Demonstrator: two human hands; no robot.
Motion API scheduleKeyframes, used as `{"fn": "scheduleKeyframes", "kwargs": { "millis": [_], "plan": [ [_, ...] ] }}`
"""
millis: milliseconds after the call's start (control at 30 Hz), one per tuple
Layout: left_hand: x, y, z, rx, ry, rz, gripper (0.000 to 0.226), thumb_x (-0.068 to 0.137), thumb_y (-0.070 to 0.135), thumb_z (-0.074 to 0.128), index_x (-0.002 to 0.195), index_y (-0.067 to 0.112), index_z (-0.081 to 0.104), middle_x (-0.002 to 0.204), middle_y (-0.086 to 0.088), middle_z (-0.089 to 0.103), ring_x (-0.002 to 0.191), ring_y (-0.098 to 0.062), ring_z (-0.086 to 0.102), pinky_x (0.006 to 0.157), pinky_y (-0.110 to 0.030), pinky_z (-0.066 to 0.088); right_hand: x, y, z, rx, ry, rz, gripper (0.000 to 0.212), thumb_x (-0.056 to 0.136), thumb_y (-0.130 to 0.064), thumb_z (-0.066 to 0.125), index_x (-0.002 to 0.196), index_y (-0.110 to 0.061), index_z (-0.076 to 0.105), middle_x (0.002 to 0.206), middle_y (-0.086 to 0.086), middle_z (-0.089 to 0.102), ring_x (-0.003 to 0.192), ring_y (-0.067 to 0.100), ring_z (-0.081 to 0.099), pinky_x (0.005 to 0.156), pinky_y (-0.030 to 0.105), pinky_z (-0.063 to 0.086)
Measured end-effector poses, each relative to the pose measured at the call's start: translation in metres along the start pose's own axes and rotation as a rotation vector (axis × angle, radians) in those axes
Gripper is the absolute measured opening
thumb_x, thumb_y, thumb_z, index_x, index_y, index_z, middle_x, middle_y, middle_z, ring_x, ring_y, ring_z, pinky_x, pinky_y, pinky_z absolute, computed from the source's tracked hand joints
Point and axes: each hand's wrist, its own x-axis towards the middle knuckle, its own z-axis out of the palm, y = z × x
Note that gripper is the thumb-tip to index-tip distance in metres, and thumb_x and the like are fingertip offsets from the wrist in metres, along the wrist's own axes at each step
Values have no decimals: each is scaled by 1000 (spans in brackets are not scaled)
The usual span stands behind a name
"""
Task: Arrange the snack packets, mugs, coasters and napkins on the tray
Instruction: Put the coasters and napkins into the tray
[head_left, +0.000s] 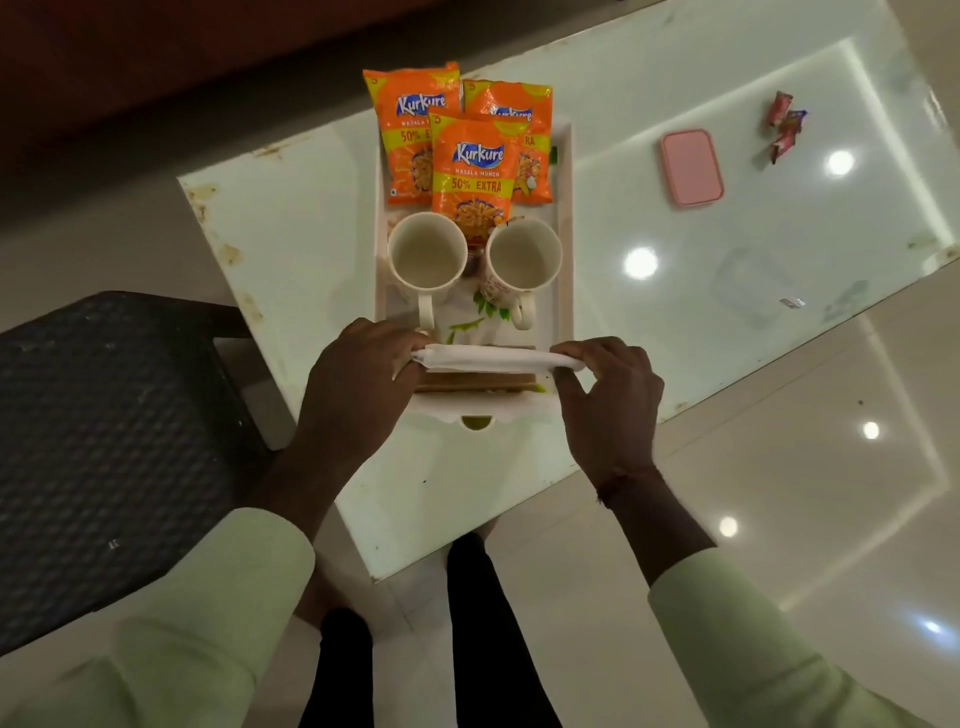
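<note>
A white rectangular tray (565, 234) carries everything. Three orange foil snack packets (470, 171) overlap at its far end, the front one lying over the other two. Nearer on the tray stand two cream ceramic mugs (427, 258), upright and empty, handles pointing toward the near end. At the tray's near end, a folded white napkin (488, 358) stretches crosswise above brown wooden coasters (475, 382).

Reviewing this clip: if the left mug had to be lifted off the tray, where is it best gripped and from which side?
By its handle, coming from the near side. The left mug stands upright with the handle pointing toward the person. The snack packets crowd its far side and the right mug stands close beside it, so the near approach looks clearest.
</note>
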Motion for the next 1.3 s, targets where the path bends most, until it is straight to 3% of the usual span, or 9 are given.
{"fn": "scheduleKeyframes", "kwargs": {
  "millis": [267,467,700,900,1033,1133,1233,1300],
  "plan": [
    [-1,-5,28,32,5,-74,20,85,15,62,103,16,70,96,-2,70,90,-25,58,78,-36,48,6,18,23,-44,-53,-15,19,86,-24,71,104,-26,74,98,-8,70,96,18,55,84,32,32],
    [0,-11,44,24,14,-114,21,84,10,61,103,14,70,97,-5,71,92,-28,58,83,-37,46,10,23,38,-54,-62,-6,22,87,-22,68,106,-29,73,98,-9,70,97,18,55,88,37,34],
    [0,-18,54,-13,-1,-172,22,87,11,59,106,13,70,99,-6,70,94,-26,58,84,-33,44,7,30,49,-31,-93,28,24,87,-19,68,109,-30,72,99,-9,71,98,16,54,86,29,27],
    [-13,-13,42,12,32,-190,29,86,6,59,114,13,63,109,-8,64,100,-27,58,87,-37,49,-3,25,35,-7,-99,55,47,84,-5,61,126,-26,59,125,-4,62,117,20,51,95,33,32],
    [-29,5,16,67,89,-230,33,86,7,60,119,9,58,115,-11,62,104,-28,58,88,-38,49,-12,17,9,-26,-97,6,55,85,-15,63,137,-21,47,141,2,50,129,23,45,104,45,40],
    [-45,25,-6,77,91,-238,45,89,18,60,132,10,49,133,-11,54,122,-27,50,101,-41,45,-21,11,-14,-77,-136,-57,63,91,-32,59,147,-18,35,155,7,35,142,27,33,112,49,34],
    [-62,48,-25,134,76,-227,59,94,32,50,146,10,32,156,-12,27,145,-29,24,115,-42,25,-27,5,-40,-130,-163,-154,75,93,-45,54,154,-18,20,164,5,15,151,24,13,117,43,21],
    [-70,61,-32,167,63,-216,65,97,42,39,151,12,20,161,-10,11,149,-27,9,118,-43,17,-30,2,-54,-170,-181,-203,80,94,-50,50,156,-19,12,166,3,5,153,22,4,118,44,18]
  ]
}}
